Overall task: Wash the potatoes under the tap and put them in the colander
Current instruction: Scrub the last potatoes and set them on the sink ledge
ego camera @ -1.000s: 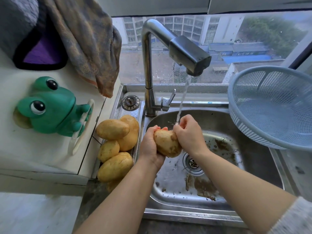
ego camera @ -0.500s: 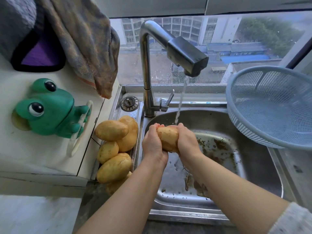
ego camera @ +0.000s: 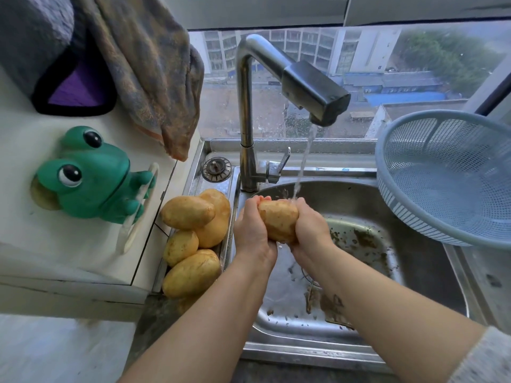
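A wet potato (ego camera: 278, 220) is clasped between my left hand (ego camera: 252, 233) and my right hand (ego camera: 311, 230), over the steel sink (ego camera: 431, 272). Water falls from the tap (ego camera: 312, 84) onto the potato's top and my right fingers. Several unwashed potatoes (ego camera: 193, 236) lie piled on the sink's left ledge. The blue colander (ego camera: 453, 175) rests tilted on the sink's right edge and holds no potatoes.
Dirt flecks and muddy water lie on the sink floor around the drain (ego camera: 309, 275). A green frog holder (ego camera: 88, 175) sits on the white counter at left. Cloths (ego camera: 149, 73) hang above it. The tap lever (ego camera: 282, 164) and a window stand behind the sink.
Both hands have lifted the potato up under the stream and turned it; my hands now press it from either side. The pile and colander have not moved.
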`<move>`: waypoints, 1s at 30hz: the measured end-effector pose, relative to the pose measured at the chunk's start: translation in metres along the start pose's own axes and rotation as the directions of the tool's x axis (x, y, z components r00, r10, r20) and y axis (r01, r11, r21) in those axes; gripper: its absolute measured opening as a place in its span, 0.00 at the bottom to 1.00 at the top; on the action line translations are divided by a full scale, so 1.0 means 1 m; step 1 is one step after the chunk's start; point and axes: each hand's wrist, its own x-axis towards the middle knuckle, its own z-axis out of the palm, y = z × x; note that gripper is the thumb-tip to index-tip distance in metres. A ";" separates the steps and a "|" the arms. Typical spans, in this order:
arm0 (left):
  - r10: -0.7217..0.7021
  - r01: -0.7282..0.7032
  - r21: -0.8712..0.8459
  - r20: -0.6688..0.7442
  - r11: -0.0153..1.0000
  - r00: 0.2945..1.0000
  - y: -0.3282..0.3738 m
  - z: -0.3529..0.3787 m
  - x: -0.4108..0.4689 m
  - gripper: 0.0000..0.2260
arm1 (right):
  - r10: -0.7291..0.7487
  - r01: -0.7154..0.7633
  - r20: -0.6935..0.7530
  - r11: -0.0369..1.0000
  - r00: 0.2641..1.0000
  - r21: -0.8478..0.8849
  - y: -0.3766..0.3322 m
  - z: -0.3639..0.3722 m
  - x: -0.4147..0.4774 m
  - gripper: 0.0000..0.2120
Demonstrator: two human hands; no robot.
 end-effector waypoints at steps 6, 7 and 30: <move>-0.154 0.152 -0.056 -0.027 0.987 0.988 0.004 0.004 -0.004 0.12 | -0.483 0.497 0.139 0.777 0.864 -0.386 0.014 -0.008 -0.007 0.17; -0.104 0.104 -0.018 -0.011 0.994 0.995 0.003 0.006 -0.006 0.08 | -0.428 0.434 0.088 0.847 0.899 -0.308 0.009 -0.008 -0.007 0.15; 0.242 -0.273 0.375 0.128 0.886 0.962 -0.004 -0.002 -0.007 0.16 | -0.144 0.135 -0.007 0.943 0.989 -0.303 -0.012 -0.013 -0.014 0.17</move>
